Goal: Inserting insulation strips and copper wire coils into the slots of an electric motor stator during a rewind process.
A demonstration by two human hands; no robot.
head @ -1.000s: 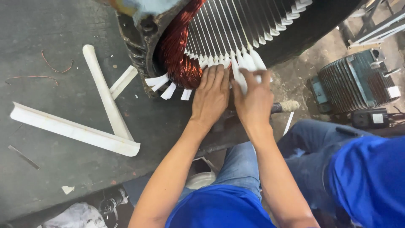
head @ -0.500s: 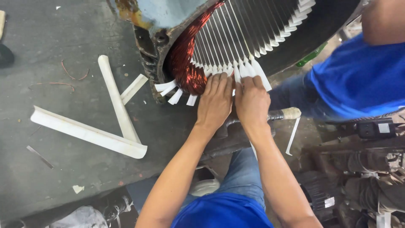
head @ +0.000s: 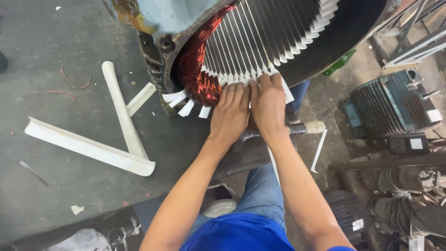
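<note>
Forearms reach up from my blue shirt, and I see my left hand point(head: 231, 113) and right hand point(head: 268, 106) lying side by side, thumbs nearly touching. Fingers of both are stretched flat and close together, pressing on the white insulation strips point(head: 241, 78) at the lower rim of the stator point(head: 278, 37) (nothing is gripped). Just left of my left hand bulges the copper winding point(head: 197, 76). Under my wrists lies a hammer point(head: 297, 128). Farther left, white angled strips point(head: 93, 148) rest on the dark bench point(head: 55, 51).
</note>
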